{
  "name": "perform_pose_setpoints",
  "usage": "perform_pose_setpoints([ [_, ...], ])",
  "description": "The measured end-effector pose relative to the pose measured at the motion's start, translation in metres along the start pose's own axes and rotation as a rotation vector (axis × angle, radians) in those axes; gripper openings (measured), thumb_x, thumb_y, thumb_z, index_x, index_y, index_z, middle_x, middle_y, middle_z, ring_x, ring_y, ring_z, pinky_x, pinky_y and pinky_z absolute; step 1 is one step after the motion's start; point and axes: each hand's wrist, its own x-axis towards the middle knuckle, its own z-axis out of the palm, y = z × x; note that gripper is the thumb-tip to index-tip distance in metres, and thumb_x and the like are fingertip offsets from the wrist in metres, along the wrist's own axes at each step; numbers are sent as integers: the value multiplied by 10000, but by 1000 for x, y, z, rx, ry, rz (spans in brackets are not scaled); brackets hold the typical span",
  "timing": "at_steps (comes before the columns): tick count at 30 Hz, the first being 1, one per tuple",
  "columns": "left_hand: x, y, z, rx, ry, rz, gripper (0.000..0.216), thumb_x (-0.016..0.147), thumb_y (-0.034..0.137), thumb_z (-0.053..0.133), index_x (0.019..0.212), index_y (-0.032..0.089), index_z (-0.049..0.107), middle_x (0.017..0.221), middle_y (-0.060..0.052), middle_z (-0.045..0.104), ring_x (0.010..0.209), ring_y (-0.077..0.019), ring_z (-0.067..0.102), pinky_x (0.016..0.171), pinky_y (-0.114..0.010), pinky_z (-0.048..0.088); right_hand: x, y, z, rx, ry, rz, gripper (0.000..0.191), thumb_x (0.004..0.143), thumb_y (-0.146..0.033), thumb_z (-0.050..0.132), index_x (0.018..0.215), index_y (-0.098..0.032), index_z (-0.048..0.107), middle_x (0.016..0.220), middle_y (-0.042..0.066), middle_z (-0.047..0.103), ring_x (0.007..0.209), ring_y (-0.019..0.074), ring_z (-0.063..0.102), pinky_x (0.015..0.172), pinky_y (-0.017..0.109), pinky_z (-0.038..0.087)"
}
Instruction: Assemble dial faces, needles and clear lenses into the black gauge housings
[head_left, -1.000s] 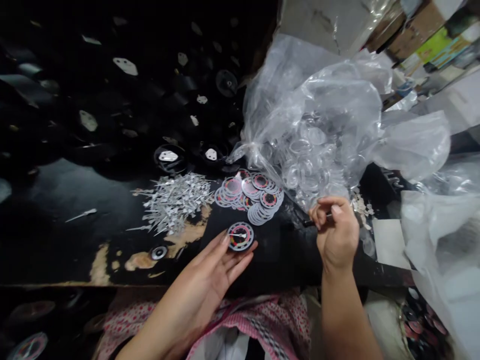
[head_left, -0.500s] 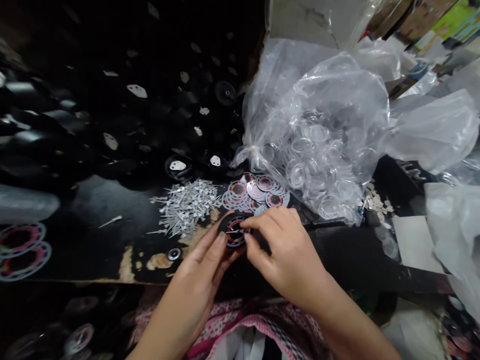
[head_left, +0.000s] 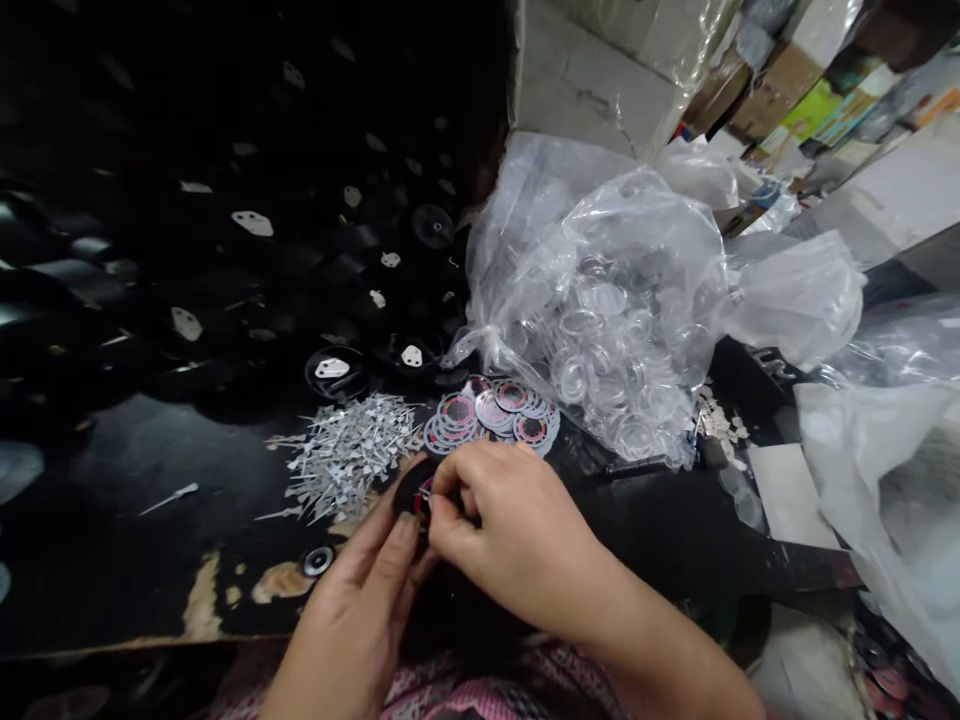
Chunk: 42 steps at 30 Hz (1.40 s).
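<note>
We hold a dial (head_left: 424, 503) in our left hand (head_left: 371, 575), our right hand (head_left: 510, 515) over it, near heaped needles (head_left: 356, 452), printed discs (head_left: 456, 412) and a plastic bag (head_left: 637, 225).

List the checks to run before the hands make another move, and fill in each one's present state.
1. Dial supported: ok, gripped in the left hand.
2. Right hand at the dial: ok, thumb and index finger meet at its face.
3. Dial's centre in order: cannot tell, the right hand hides it.
4. Black tool set down: ok, lying on the table.
5. All pointers gathered: not ok, one loose pointer lies left of the pointer pile.
</note>
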Motion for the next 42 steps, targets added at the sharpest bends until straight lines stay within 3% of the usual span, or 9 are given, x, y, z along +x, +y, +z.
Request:
perform_pose_setpoints([
  [4,4,-1,-9,24,-7,59,351,784,382,820,1128,343,764,1365,13,700,1348,-293,568,1114,-401,479,26,30,-22,128,157,76,168,947,-219,568,818,-192,672,810,18,728,757,152,649,724,287,449],
  [6,5,-2,-7,-31,-20,72,318,788,414,811,1092,332,775,1379,6,689,1330,-307,584,1101,-439,499,47,49,-28,-97,423,228,172,972,-243,536,961,-168,690,964,100,749,891,223,663,823,369,445],
  [10,2,-5,-1,-71,-87,28,320,729,424,854,1007,274,803,1343,-56,712,1333,-374,569,1064,-528,528,83,71,-25,-397,431,368,290,930,-203,567,1196,-117,640,1108,178,720,1059,336,624,933,511,391],
  [17,5,2,-4,-130,-90,-7,330,766,397,838,1056,247,790,1283,-68,743,1213,-317,669,988,-416,593,59,74,-35,91,617,242,317,869,-175,575,1168,-170,677,962,70,662,845,188,597,833,386,483],
  [21,7,13,4,-204,-182,-109,266,827,389,788,1030,217,791,1150,-77,791,1043,-267,747,949,-396,608,21,47,-21,464,336,119,276,915,-252,603,1165,-219,715,925,22,649,700,125,577,711,314,522],
  [24,6,16,8,-219,-232,-111,261,839,423,769,1027,245,797,1147,-58,793,1096,-262,728,936,-363,607,0,22,1,401,177,-5,287,947,-213,589,1200,-256,718,951,30,628,878,155,620,842,337,542],
  [29,3,11,2,-34,-203,94,294,815,378,796,1104,331,784,1288,-2,742,1209,-251,672,929,-296,588,-9,8,12,226,159,-61,294,996,-254,560,1262,-270,683,1149,77,585,1061,184,607,943,371,520],
  [35,-8,8,0,237,-219,213,362,786,330,820,1146,343,784,1278,-1,750,1341,-271,576,1111,-320,455,-1,2,14,91,290,-23,413,1064,-383,376,748,-194,562,689,-8,558,664,139,527,687,308,391],
  [42,-14,6,0,400,-149,352,298,836,317,764,1133,331,783,1232,7,770,1229,-242,664,1061,-282,489,4,3,33,148,439,-130,360,1040,-229,350,697,-212,457,641,-16,517,599,116,498,641,275,355],
])
